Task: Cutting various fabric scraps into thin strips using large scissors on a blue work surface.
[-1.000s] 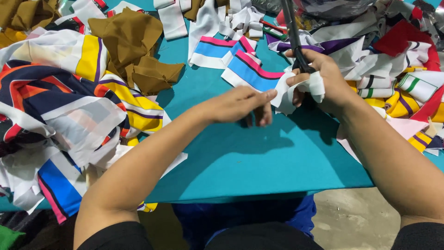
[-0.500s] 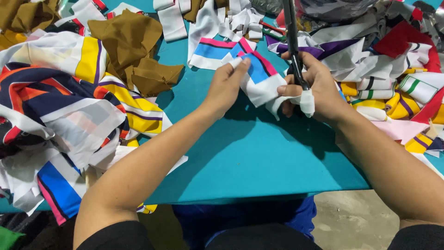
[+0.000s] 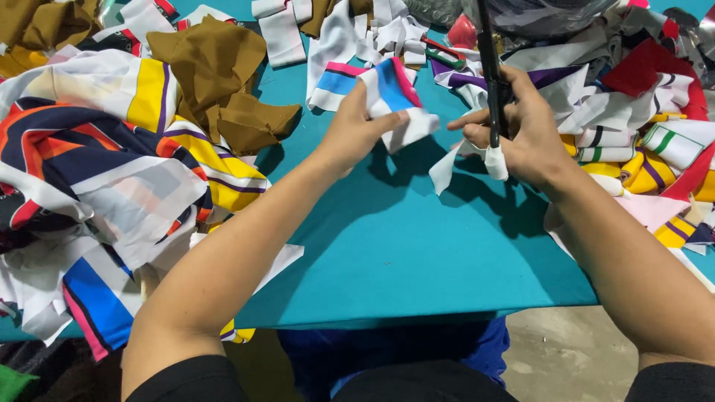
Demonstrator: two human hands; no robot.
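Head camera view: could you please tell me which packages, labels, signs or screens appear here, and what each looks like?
No labels, signs or screens show.
Only package-like thing: a dark, shiny plastic bag at the top edge, crumpled, above the right hand holding black scissors.
The left hand holds a striped fabric piece, not packaging.

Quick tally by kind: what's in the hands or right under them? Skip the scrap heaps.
Hands: 2, left hand and right hand
Blue, pink and white fabric piece: 1, in the left hand
Black scissors: 1, in the right hand
White strip: 1, hanging under the right hand
Teal table: 1
Total: 6
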